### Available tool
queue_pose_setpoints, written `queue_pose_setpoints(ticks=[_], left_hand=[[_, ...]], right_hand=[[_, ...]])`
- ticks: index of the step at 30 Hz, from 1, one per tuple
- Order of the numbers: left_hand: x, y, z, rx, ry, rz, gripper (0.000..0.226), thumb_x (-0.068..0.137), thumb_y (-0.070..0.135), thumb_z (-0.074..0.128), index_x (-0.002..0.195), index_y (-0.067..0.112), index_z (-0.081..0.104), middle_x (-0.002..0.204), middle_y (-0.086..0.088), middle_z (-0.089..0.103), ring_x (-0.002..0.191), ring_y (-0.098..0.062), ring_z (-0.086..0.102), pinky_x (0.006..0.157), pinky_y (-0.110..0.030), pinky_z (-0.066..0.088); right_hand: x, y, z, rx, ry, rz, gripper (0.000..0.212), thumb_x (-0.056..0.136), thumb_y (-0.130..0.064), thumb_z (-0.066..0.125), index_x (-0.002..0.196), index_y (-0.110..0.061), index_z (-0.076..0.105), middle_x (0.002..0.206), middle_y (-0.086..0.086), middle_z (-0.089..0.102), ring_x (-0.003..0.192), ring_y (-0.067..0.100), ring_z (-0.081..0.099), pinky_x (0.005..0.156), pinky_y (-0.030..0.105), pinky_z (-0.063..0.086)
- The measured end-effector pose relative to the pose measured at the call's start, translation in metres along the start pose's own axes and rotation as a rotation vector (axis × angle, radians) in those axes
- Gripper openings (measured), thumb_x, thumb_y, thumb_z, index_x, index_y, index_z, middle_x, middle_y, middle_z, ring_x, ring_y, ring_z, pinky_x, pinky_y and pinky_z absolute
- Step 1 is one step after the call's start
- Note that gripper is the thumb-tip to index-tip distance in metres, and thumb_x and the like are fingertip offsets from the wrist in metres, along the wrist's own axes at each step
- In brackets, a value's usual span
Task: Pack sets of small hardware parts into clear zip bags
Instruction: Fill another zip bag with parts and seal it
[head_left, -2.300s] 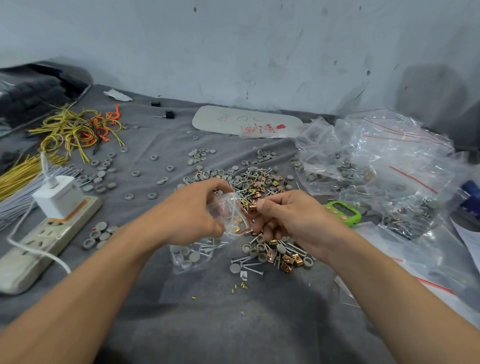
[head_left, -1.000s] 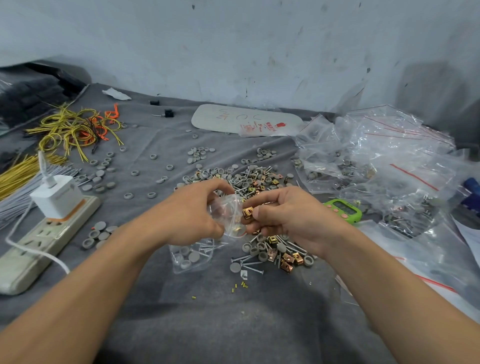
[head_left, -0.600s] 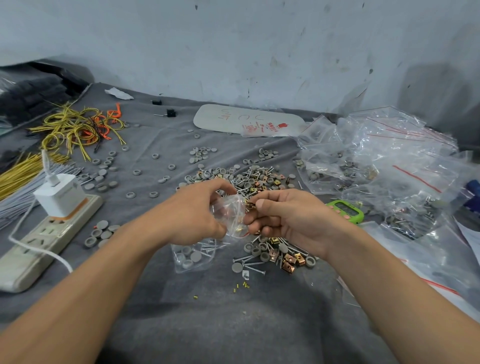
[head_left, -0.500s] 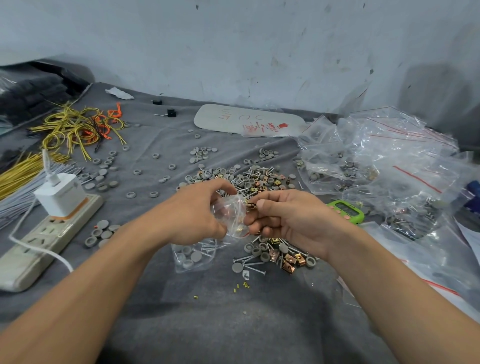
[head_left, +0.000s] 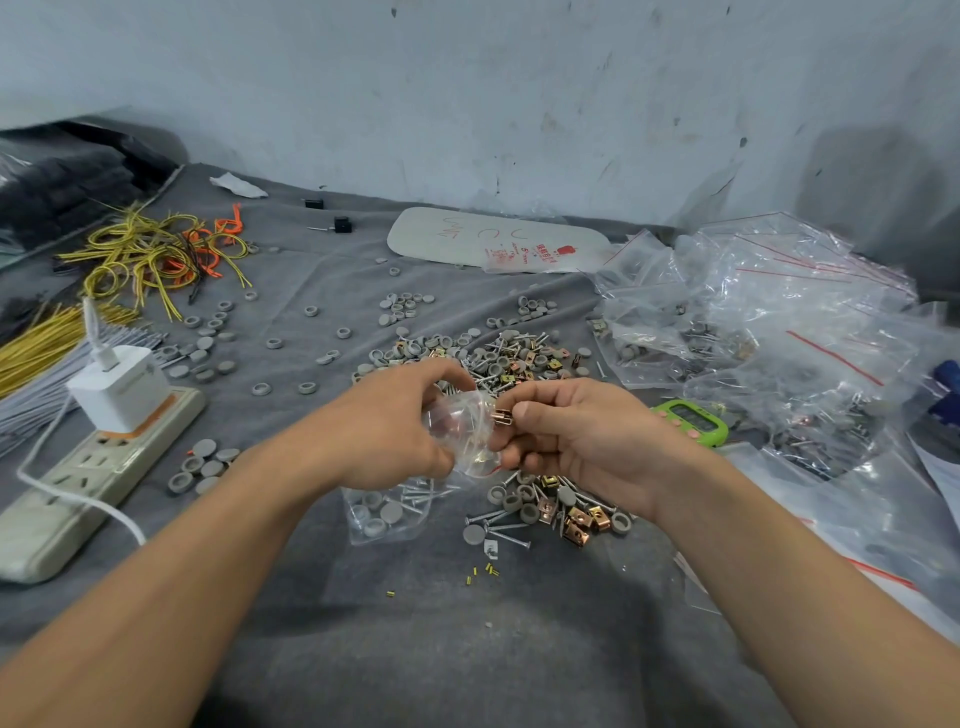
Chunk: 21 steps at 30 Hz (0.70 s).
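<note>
My left grip (head_left: 384, 431) is curled round a small clear bag (head_left: 464, 434), holding it up; my right grip (head_left: 576, 441) pinches a copper clip (head_left: 502, 417) right at its mouth

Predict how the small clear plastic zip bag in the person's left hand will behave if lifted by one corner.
Probably floppy: the small clear plastic zip bag crumples in the left hand. Likely light: few parts show inside. Its mouth may sag shut unless held open for the right hand's copper-coloured metal clip.
</note>
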<state>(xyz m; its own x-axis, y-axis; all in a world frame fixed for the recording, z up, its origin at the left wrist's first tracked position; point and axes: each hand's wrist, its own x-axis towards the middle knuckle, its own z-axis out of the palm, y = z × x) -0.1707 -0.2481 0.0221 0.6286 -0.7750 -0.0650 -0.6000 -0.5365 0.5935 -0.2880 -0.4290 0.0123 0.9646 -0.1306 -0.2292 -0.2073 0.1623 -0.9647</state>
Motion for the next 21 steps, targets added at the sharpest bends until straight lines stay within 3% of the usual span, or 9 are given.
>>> queue_pose_setpoints(ticks=[4, 9, 13, 16, 18, 21], left_hand=[[0.000, 0.001, 0.001, -0.012, -0.021, -0.010, 0.077, 0.072, 0.013, 0.084, 0.131, 0.048, 0.050, 0.106, 0.011, 0.067, 0.098, -0.011, 0.069, 0.080, -0.031, 0.058], [-0.001, 0.001, 0.000, -0.009, -0.035, -0.010, 0.079, 0.073, 0.012, 0.084, 0.135, 0.048, 0.049, 0.108, 0.013, 0.065, 0.090, -0.008, 0.066, 0.070, -0.022, 0.049], [-0.002, 0.004, -0.001, -0.021, -0.046, -0.017, 0.085, 0.070, 0.013, 0.086, 0.138, 0.046, 0.048, 0.114, 0.013, 0.066, 0.100, -0.009, 0.067, 0.085, -0.032, 0.057], [-0.003, 0.005, 0.000, -0.039, -0.048, 0.004, 0.091, 0.060, 0.027, 0.091, 0.138, 0.046, 0.047, 0.116, 0.014, 0.066, 0.104, -0.007, 0.067, 0.092, -0.035, 0.056], [-0.003, 0.007, 0.003, -0.067, -0.035, 0.023, 0.090, 0.054, 0.036, 0.090, 0.134, 0.044, 0.051, 0.114, 0.016, 0.069, 0.099, -0.005, 0.068, 0.088, -0.034, 0.057], [-0.001, 0.006, 0.003, -0.202, 0.036, 0.000, 0.069, 0.061, 0.021, 0.088, 0.121, 0.042, 0.061, 0.096, 0.017, 0.074, 0.075, -0.005, 0.070, 0.071, -0.027, 0.055]], right_hand=[[0.000, 0.001, 0.000, -0.056, 0.028, -0.022, 0.017, 0.102, 0.002, 0.053, 0.097, -0.007, 0.067, 0.080, 0.013, 0.075, 0.063, 0.017, 0.071, 0.056, 0.020, 0.054], [0.000, 0.004, 0.001, -0.203, 0.067, -0.051, 0.017, 0.098, 0.006, 0.058, 0.095, -0.008, 0.068, 0.079, 0.011, 0.076, 0.064, 0.015, 0.071, 0.057, 0.019, 0.054], [0.002, 0.006, 0.002, -0.304, 0.147, -0.114, 0.015, 0.092, 0.008, 0.065, 0.093, -0.006, 0.070, 0.077, 0.011, 0.076, 0.061, 0.016, 0.069, 0.053, 0.020, 0.050], [0.004, 0.007, 0.009, -0.364, 0.172, -0.173, 0.014, 0.089, 0.005, 0.071, 0.095, -0.006, 0.076, 0.074, 0.013, 0.077, 0.057, 0.015, 0.068, 0.050, 0.021, 0.047], [0.005, 0.005, 0.015, -0.375, 0.108, -0.186, 0.019, 0.091, 0.002, 0.070, 0.099, -0.012, 0.080, 0.079, 0.017, 0.077, 0.057, 0.014, 0.067, 0.048, 0.018, 0.047], [0.003, -0.009, 0.006, -0.418, 0.162, -0.214, 0.025, 0.092, 0.000, 0.068, 0.096, -0.022, 0.079, 0.085, 0.006, 0.080, 0.057, 0.013, 0.069, 0.049, 0.016, 0.047]])
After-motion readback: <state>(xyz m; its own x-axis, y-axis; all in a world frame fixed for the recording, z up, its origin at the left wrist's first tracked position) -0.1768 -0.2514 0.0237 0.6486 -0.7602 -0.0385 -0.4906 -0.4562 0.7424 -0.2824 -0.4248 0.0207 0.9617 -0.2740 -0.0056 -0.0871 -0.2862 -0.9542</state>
